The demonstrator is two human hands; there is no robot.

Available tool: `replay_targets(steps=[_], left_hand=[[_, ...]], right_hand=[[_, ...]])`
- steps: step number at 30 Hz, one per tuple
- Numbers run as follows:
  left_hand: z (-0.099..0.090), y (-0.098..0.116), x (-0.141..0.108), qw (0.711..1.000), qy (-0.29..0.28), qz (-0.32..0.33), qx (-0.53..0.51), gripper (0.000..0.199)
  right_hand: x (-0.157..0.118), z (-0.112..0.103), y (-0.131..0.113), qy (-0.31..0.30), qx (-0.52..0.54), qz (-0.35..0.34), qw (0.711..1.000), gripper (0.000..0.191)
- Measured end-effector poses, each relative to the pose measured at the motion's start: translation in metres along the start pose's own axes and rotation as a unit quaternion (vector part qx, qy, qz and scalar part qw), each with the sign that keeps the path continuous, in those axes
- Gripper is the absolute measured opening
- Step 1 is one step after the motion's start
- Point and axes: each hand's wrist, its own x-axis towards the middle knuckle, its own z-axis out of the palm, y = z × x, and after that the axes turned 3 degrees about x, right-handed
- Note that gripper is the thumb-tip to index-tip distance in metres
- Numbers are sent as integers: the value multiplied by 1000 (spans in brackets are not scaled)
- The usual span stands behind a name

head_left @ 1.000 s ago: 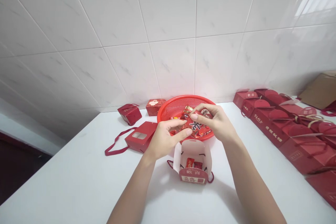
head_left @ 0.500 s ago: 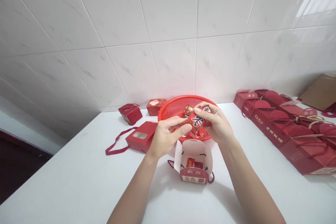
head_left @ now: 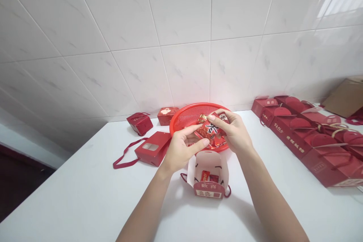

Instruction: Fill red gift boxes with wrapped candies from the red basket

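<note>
A red snack packet [head_left: 208, 130] with large black lettering is tilted above the basket. My right hand [head_left: 231, 130] pinches its upper right part between thumb and fingers. At the packet's lower left, my left hand [head_left: 181, 147] has its thumb and forefinger spread, the fingertips touching or very near the edge; its other fingers are partly hidden. Below my hands stands an open red gift box [head_left: 208, 186] with a white inside and cord handles. Small red wrapped sweets [head_left: 205, 176] lie in it. Behind the packet, the red plastic basket [head_left: 181, 117] holds more wrapped sweets.
A red box with a ribbon handle [head_left: 151, 149] lies left of the basket. Two small red boxes, one dark [head_left: 140, 123] and one patterned [head_left: 167, 116], sit by the tiled wall. Rows of red gift boxes [head_left: 295, 140] line the right, near a brown carton [head_left: 344, 96].
My left thumb and forefinger have spread apart, the thumb sliding down off the packet's face. The packet has tilted slightly in my right hand. The view has shifted a little.
</note>
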Motion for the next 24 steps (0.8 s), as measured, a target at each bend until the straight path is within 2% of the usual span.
replay_targets(steps=[3, 8, 13, 17, 24], left_hand=[[0, -1, 1, 1000, 16, 2, -20, 51], [-4, -4, 3, 995, 91, 25, -24, 55], [-6, -2, 2, 998, 50, 20, -29, 62], [-7, 1, -1, 1000, 13, 23, -16, 61], [-8, 1, -2, 999, 6, 39, -2, 62]], right_hand=[[0, -3, -2, -11, -21, -3, 1000, 35], [-1, -10, -7, -52, -65, -10, 996, 33], [-1, -13, -9, -35, -24, -5, 999, 32], [-2, -14, -14, -57, 12, 41, 997, 38], [-1, -15, -15, -92, 36, 70, 993, 38]])
